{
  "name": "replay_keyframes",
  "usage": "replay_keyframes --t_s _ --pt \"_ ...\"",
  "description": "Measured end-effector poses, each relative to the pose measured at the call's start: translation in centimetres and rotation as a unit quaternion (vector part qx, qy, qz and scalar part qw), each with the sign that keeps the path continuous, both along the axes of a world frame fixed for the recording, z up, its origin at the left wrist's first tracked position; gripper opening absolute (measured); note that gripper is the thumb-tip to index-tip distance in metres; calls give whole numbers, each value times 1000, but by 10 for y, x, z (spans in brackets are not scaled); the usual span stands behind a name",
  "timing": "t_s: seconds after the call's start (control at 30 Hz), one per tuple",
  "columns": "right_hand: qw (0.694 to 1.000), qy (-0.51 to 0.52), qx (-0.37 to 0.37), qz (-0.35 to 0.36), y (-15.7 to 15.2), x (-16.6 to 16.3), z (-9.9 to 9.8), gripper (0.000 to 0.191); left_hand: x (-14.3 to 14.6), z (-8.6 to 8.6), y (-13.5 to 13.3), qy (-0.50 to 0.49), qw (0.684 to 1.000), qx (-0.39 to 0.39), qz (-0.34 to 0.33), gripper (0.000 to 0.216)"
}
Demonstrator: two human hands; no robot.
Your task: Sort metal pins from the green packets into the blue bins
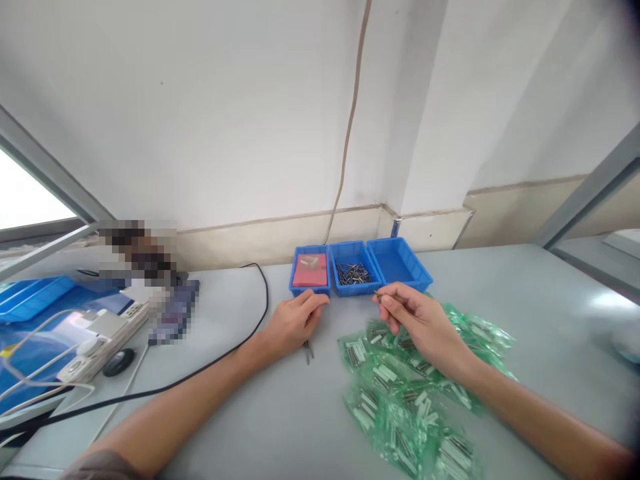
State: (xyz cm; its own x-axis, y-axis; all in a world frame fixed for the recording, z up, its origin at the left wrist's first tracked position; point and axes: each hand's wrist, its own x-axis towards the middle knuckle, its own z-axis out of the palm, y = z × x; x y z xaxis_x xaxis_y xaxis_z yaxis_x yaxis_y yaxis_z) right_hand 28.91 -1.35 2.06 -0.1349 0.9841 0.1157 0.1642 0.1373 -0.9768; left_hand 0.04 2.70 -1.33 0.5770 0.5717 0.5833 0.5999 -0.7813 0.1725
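My left hand (294, 322) rests on the grey table (280, 427), fingers curled loosely, just in front of a small blue tray (310, 270) lined with pink. A small dark metal piece (308, 349) lies under its heel. My right hand (415, 315) hovers over a heap of green plastic bags (410, 393) holding small metal parts. Its thumb and forefinger pinch a tiny thin part (377, 295) near the middle blue tray (353, 272), which holds several dark metal pins. A third blue tray (399, 261) stands to the right with nothing in it.
A black cable (260, 293) curves across the table left of my left arm. A white power strip (103, 337) with plugs and white cords sits at the left, beside blue trays (35, 293). A beige cord (350, 120) hangs down the white wall behind.
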Motion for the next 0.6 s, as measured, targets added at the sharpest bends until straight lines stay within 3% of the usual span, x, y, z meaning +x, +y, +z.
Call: replay_keyframes --t_s 0.1,0.23,0.4,0.6 --pt "997 66 -35 8 -1 0 -1 41 -2 -1 2 4 1000 9 -5 24" --pt "993 109 -40 15 -2 0 1 41 -5 0 4 10 997 44 -60 30" --pt "998 66 -14 -4 -2 0 6 39 -4 3 3 -24 994 68 -84 28" --pt "999 -3 24 -35 -3 -2 2 38 -1 -1 3 -45 995 43 -75 21"
